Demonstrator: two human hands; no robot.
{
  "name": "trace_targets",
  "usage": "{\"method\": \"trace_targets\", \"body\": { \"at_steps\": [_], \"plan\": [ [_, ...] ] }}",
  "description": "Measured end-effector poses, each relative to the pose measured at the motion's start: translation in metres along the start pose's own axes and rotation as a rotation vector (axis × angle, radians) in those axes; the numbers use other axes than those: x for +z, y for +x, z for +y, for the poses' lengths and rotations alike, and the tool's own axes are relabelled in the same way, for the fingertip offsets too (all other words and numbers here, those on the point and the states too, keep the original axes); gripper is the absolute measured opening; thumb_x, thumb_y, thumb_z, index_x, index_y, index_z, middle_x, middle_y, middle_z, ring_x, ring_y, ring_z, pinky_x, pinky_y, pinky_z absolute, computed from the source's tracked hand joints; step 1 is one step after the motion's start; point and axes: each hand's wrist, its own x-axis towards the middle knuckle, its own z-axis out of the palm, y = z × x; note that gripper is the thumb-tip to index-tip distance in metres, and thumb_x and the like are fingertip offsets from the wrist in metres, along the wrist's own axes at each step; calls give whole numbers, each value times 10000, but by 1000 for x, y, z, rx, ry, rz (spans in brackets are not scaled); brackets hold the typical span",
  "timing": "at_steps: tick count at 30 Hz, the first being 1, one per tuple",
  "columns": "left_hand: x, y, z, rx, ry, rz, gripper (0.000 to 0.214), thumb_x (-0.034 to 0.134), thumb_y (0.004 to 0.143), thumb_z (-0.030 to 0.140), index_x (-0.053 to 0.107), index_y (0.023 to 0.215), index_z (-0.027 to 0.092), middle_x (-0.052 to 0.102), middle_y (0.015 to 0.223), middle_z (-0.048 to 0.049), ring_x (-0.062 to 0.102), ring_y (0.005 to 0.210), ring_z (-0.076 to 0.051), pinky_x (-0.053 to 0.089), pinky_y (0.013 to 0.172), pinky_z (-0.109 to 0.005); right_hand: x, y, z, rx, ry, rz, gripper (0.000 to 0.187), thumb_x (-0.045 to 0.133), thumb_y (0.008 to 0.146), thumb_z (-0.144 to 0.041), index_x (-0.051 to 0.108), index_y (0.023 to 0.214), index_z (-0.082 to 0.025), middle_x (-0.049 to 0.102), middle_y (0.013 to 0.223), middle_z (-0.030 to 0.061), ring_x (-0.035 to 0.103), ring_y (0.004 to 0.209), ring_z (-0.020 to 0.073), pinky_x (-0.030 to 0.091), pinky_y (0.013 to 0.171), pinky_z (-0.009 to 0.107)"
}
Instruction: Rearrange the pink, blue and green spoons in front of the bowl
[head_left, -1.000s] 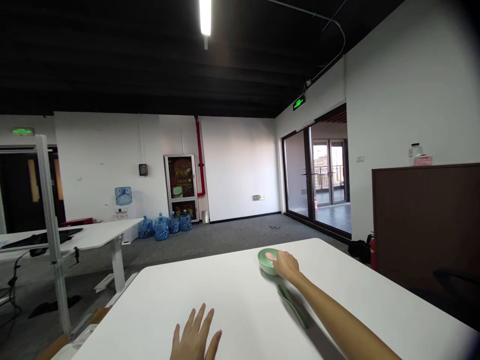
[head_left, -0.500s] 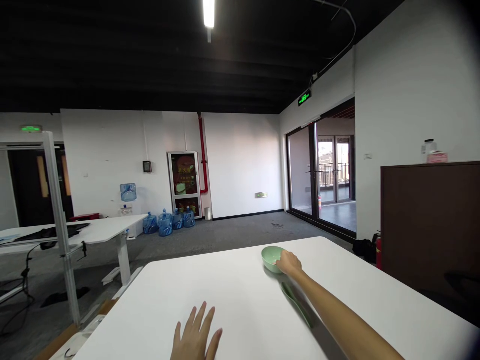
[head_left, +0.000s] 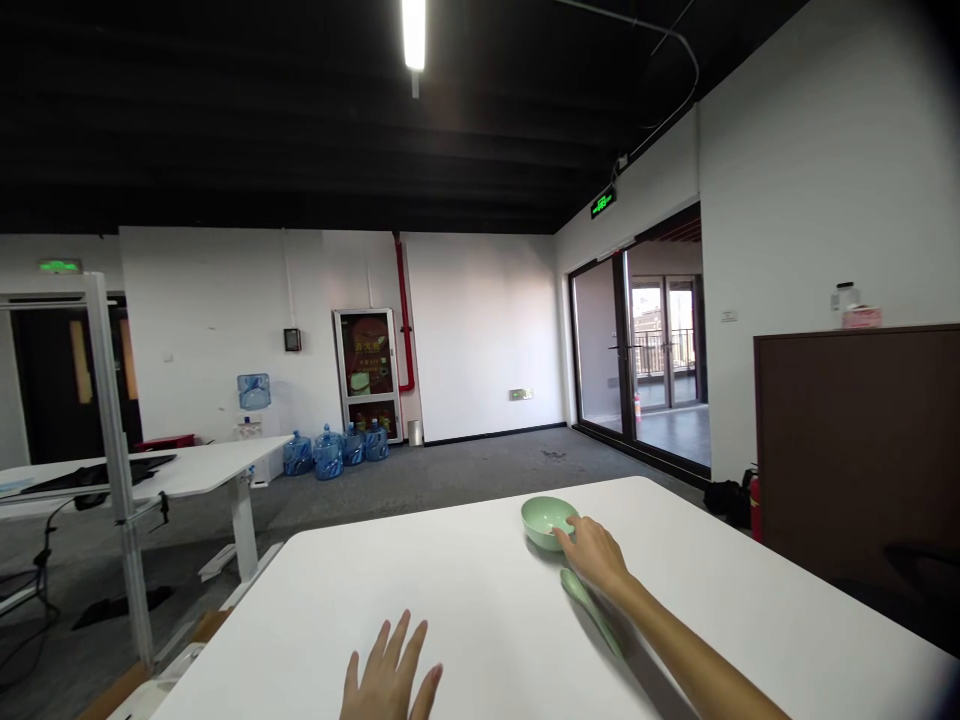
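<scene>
A pale green bowl [head_left: 546,519] stands on the white table [head_left: 465,590], toward its far side. My right hand [head_left: 595,553] reaches out just beside the bowl, fingertips at its near right rim, fingers loosely extended and holding nothing. A green spoon [head_left: 590,606] lies on the table under my right wrist and forearm, its head toward the bowl. My left hand [head_left: 388,676] rests flat on the table near the front edge, fingers spread.
A dark brown cabinet [head_left: 855,440] stands to the right, with a fire extinguisher [head_left: 754,508] at its foot. A second white desk [head_left: 150,475] with a metal post is at the left. Water jugs [head_left: 330,452] line the far wall. Glass doors are at the back right.
My right hand has drawn back from the bowl's rim toward me and now lies beside the bowl. The pink thing seen in the bowl a second ago no longer shows. The left hand stays put.
</scene>
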Motion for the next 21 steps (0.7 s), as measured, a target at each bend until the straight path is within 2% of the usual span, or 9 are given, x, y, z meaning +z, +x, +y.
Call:
{"method": "trace_targets", "body": {
  "at_steps": [2,5,7,10,14,21],
  "plan": [
    [0,0,-1,10,-2,-3,502,389,992,444,484,1482,394,516,1582,-20,461,1474,-319,447,1148,-621,-4,-23,5,-80,48,19,528,381,1020,-480,651,1337,-156,691,1313,170,641,1219,282,464,967,336],
    [2,-1,2,4,32,32,499,382,997,430,485,1483,385,522,1580,-26,467,1471,-313,446,1149,-614,-8,-57,12,-163,113,11,606,382,1005,-521,502,1520,-224,513,1566,129,451,1459,283,405,1124,387],
    [3,-2,6,-10,63,62,494,374,1000,416,500,1475,371,526,1579,-31,469,1470,-310,442,1150,-613,-10,-76,15,-141,112,-37,668,391,990,-548,421,1581,-238,391,1654,112,348,1531,289,362,1184,441],
    [1,-2,9,-4,65,44,498,366,1000,415,501,1476,360,515,1586,-33,458,1478,-312,440,1149,-615,-13,-97,18,-115,86,-102,710,400,977,-573,427,1583,-204,318,1683,109,272,1564,307,320,1227,492],
    [-6,1,11,8,22,-23,514,355,997,430,483,1489,355,490,1600,-34,437,1490,-321,425,1159,-629,-9,-112,25,-162,76,-90,710,406,987,-568,450,1572,-168,345,1664,117,270,1563,311,299,1255,495],
    [-6,5,15,19,-13,-63,525,333,999,440,473,1497,351,471,1612,-28,416,1501,-320,415,1168,-632,14,-123,43,-203,122,-5,699,439,976,-638,496,1547,-237,415,1635,88,353,1527,324,359,1237,498]
  ]
}}
